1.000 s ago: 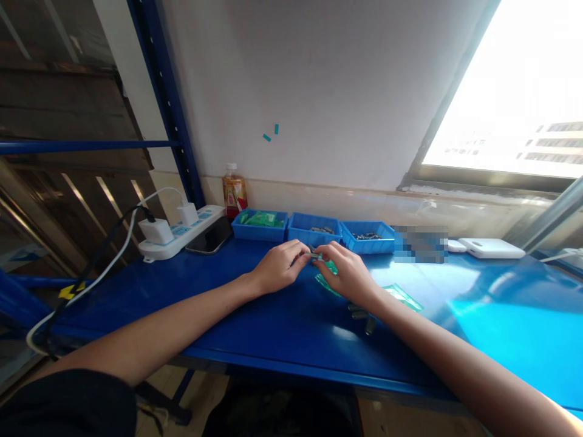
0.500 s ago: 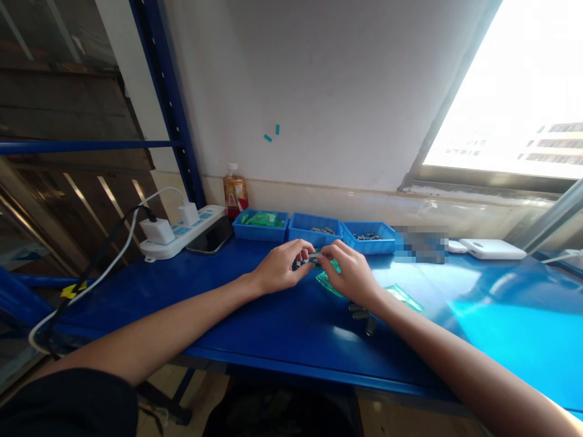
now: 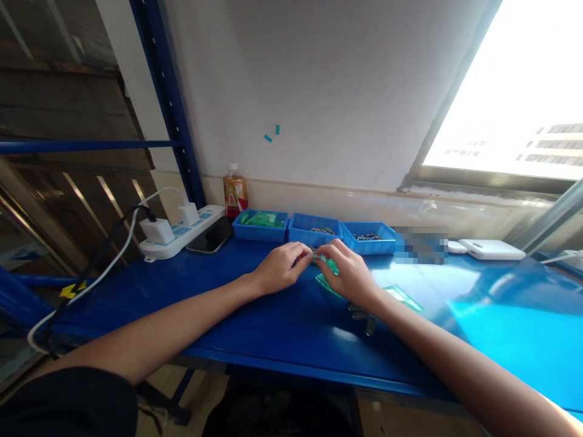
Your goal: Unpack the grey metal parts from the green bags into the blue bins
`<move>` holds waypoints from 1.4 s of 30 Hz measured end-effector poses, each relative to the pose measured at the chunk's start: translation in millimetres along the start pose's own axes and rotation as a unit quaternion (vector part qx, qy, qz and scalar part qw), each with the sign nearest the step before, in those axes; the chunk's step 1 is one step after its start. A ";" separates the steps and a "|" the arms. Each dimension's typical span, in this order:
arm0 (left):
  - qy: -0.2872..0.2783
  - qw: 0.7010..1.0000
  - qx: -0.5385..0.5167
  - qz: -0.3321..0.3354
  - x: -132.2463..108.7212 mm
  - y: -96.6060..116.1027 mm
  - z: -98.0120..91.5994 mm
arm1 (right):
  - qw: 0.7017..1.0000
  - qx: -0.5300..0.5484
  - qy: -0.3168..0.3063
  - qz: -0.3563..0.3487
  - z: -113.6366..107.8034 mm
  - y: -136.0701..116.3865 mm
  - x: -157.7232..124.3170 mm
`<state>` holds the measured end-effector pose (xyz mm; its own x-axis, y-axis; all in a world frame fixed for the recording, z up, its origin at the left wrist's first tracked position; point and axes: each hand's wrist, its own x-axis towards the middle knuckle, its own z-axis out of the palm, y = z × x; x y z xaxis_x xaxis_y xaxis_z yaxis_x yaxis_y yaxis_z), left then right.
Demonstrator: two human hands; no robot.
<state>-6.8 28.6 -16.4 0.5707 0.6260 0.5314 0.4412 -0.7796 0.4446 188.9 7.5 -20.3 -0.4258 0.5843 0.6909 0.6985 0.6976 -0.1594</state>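
Note:
My left hand (image 3: 283,267) and my right hand (image 3: 345,270) meet above the blue table, fingertips pinched around a small grey metal cylinder (image 3: 315,257). The fingers hide most of that part, so its full shape does not show. Beneath my right hand lies a green plastic packet (image 3: 327,284), partly covered by it. Another green-edged packet (image 3: 403,297) rests to the right, beyond my right forearm. Several short metal cylinders (image 3: 370,328) lie on the table close to my right wrist.
Three blue bins line the wall: one with green packets (image 3: 264,220), one with metal cylinders (image 3: 322,230), one with small metal parts (image 3: 367,237). Leftward are a drink bottle (image 3: 235,193), a phone (image 3: 209,235) and a power strip (image 3: 155,249). A white box (image 3: 492,249) sits right.
The fingers of my left hand have closed in, and the metal piece between the hands has shifted slightly. The bins and packets stay where they were.

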 end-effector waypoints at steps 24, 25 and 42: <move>0.002 1.000 -0.011 0.003 0.8 0.8 -1.3 | 1.000 0.014 0.012 -0.011 0.8 -0.2 -0.6; 0.004 1.000 -0.016 -0.002 0.5 0.5 -1.0 | 1.000 0.013 0.015 -0.011 0.5 -0.8 -0.4; 0.037 0.997 0.047 0.044 1.4 0.2 -2.3 | 1.000 0.005 0.023 0.003 -0.7 -2.5 1.3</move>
<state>-7.6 29.4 -13.9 0.5589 0.5514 0.6194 0.4555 -0.8283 0.3263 186.9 6.2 -18.5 -0.3950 0.5690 0.7212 0.6949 0.6986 -0.1706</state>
